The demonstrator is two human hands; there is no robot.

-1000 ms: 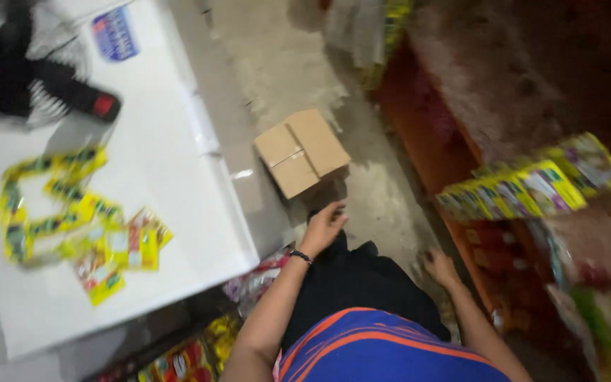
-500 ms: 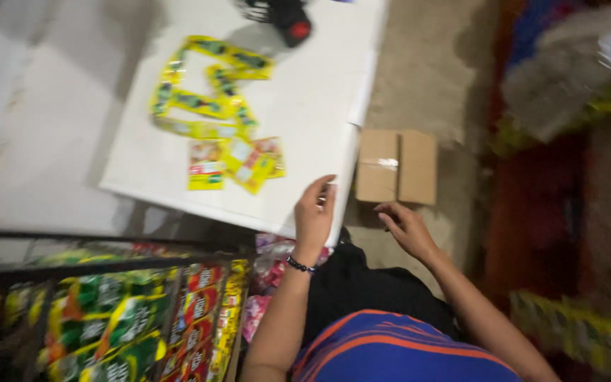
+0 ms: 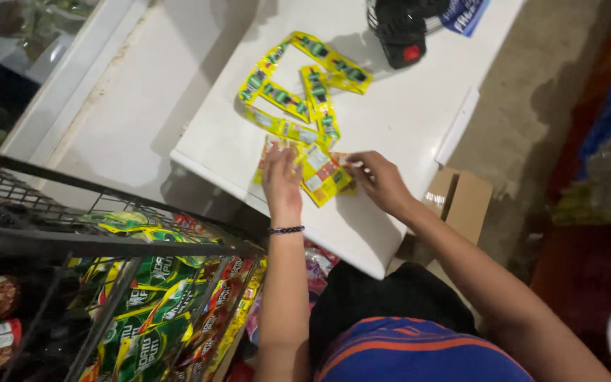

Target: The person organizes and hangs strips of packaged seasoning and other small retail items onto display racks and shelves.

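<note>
Both hands, left hand (image 3: 281, 182) flat and right hand (image 3: 382, 182) pinching, pin a small pile of yellow-and-red foil sachets (image 3: 319, 172) between them on the white table (image 3: 397, 120), seemingly squaring it beneath the long yellow sachet strip (image 3: 298, 85).

Black fan (image 3: 401, 28), cardboard box (image 3: 461, 205), wire rack (image 3: 107, 233) of snack packets (image 3: 157, 297).

You look down on a white table (image 3: 404, 127) standing on a rough grey concrete floor (image 3: 532, 85). A brown cardboard box (image 3: 461, 201) sits just beside its edge. At your left, a black wire rack (image 3: 107, 240) holds colourful snack packets (image 3: 150, 311). Light is dim.
</note>
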